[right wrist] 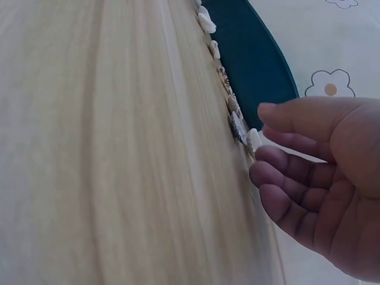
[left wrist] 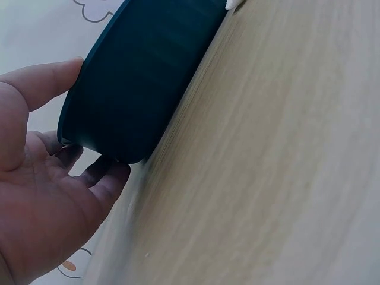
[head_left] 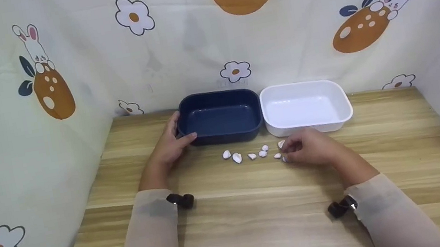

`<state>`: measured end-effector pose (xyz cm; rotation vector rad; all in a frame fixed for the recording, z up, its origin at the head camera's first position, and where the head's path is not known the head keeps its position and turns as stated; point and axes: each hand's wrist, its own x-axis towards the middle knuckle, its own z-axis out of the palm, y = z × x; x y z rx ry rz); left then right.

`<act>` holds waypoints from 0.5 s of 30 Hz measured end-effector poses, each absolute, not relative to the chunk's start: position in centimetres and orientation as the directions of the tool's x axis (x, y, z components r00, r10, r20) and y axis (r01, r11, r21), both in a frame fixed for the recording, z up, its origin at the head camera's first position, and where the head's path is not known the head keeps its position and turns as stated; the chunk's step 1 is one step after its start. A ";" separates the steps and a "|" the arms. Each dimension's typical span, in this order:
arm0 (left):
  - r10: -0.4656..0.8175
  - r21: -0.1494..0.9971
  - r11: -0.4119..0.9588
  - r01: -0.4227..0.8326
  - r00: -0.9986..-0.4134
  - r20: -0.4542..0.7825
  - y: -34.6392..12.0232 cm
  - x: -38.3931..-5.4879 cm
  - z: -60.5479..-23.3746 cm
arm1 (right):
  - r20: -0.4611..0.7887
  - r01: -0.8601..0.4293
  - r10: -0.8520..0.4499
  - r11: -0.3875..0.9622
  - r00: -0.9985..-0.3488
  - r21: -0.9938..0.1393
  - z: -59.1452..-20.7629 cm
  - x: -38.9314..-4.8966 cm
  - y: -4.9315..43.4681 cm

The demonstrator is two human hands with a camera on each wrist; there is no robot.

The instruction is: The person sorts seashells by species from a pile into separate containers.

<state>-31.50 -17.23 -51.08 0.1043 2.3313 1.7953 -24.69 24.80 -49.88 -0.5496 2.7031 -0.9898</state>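
Note:
My left hand (head_left: 168, 148) holds the left end of a dark blue rectangular tub (head_left: 231, 136). In the left wrist view its thumb lies at the tub's rim and the fingers curve round the end wall. Several small pale seashells (head_left: 237, 157) form a loose row on the table in front of the tubs. My right hand (head_left: 311, 147) is at the right end of this row, its fingertips right beside a few shells. In the right wrist view, thumb and fingers stand apart, loosely curled, close to a white shell (right wrist: 254, 140).
A white rectangular tub (head_left: 310, 128) stands right beside the dark blue one, near the back edge of the wood-grain table (head_left: 255, 225). Behind and at the sides hangs a pale patterned cloth (head_left: 191, 56). Black wrist cameras sit on both sleeves.

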 end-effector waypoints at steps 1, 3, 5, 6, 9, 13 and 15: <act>0.173 0.962 0.264 -0.064 -0.978 -0.113 -17.2 -31.5 -51.1 | -0.080 -0.268 -0.422 0.700 -0.903 -0.662 -49.9 -24.7 24.8; 0.174 0.962 0.265 -0.060 -0.979 -0.109 -17.2 -31.5 -51.1 | -0.098 -0.268 -0.439 0.694 -0.893 -0.668 -50.0 -24.7 24.9; 0.179 0.965 0.255 -0.055 -0.978 -0.103 -17.2 -31.6 -51.1 | -0.116 -0.260 -0.440 0.700 -0.890 -0.665 -50.1 -24.7 25.0; 0.182 0.968 0.244 -0.054 -0.978 -0.100 -17.2 -31.6 -51.2 | -0.121 -0.260 -0.442 0.704 -0.889 -0.661 -50.2 -24.7 25.0; 0.189 0.975 0.217 -0.051 -0.978 -0.093 -17.1 -31.7 -51.3 | -0.136 -0.256 -0.438 0.720 -0.889 -0.645 -50.3 -24.6 24.9; 0.188 0.981 0.188 -0.052 -0.978 -0.088 -17.1 -31.8 -51.4 | -0.135 -0.271 -0.448 0.725 -0.884 -0.633 -50.1 -24.5 24.8; 0.186 0.981 0.184 -0.054 -0.978 -0.089 -17.1 -31.8 -51.4 | -0.128 -0.282 -0.454 0.725 -0.882 -0.629 -50.0 -24.5 24.8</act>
